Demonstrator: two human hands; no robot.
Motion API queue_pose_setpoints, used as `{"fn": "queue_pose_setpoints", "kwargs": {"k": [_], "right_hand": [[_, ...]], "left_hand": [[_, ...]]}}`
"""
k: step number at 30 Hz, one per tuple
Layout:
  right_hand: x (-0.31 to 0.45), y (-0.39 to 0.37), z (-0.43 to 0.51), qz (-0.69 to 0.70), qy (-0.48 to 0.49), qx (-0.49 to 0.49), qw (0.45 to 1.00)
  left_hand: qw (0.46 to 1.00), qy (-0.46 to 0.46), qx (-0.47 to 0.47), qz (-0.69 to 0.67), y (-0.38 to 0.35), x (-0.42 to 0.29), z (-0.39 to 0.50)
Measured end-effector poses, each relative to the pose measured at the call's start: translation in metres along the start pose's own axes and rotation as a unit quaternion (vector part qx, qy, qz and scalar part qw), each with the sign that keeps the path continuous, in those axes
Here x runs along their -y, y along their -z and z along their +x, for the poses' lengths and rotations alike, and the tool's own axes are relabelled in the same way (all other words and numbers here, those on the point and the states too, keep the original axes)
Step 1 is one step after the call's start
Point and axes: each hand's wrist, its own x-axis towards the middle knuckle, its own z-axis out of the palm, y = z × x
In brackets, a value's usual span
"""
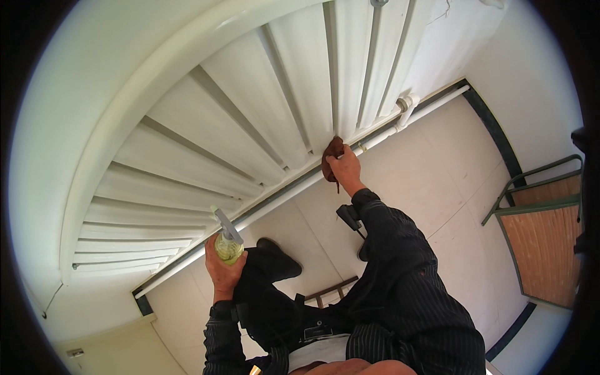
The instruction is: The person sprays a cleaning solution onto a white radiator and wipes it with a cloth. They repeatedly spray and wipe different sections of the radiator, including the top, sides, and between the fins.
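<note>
My left hand (225,269) is wrapped around a clear spray bottle (228,249) of yellowish-green liquid with a grey trigger head, held near the lower edge of a white panel radiator (243,112). Between the fingers and thumb of my right hand (346,168) is a reddish-brown cloth (332,161), bunched up against the radiator's bottom edge. Part of the cloth hangs below my thumb. The radiator has upright slats with dark gaps between them.
A white pipe (300,188) runs low along the wall, with a valve fitting (407,104) at the radiator's right end. A chair with a green metal frame and wooden panels (541,248) stands at the right. Pale tiles (422,187) cover the floor.
</note>
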Motion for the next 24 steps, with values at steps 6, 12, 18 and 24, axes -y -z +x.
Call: {"fn": "queue_pose_setpoints", "kwargs": {"k": [6, 12, 18, 24], "right_hand": [[0.013, -0.002, -0.029, -0.058, 0.057, 0.112, 0.99], [0.034, -0.01, -0.032, -0.1, 0.095, 0.099, 0.985], [0.049, 0.004, -0.018, -0.117, 0.128, 0.056, 0.983], [0.075, 0.009, -0.027, -0.04, 0.19, -0.038, 0.98]], "left_hand": [[1.0, -0.007, -0.008, -0.003, 0.0, 0.005, 0.0], [1.0, -0.016, -0.012, 0.008, 0.005, 0.005, -0.001], [1.0, 0.012, -0.012, -0.01, 0.007, 0.009, -0.002], [1.0, -0.015, -0.02, -0.007, 0.007, 0.009, -0.002]]}}
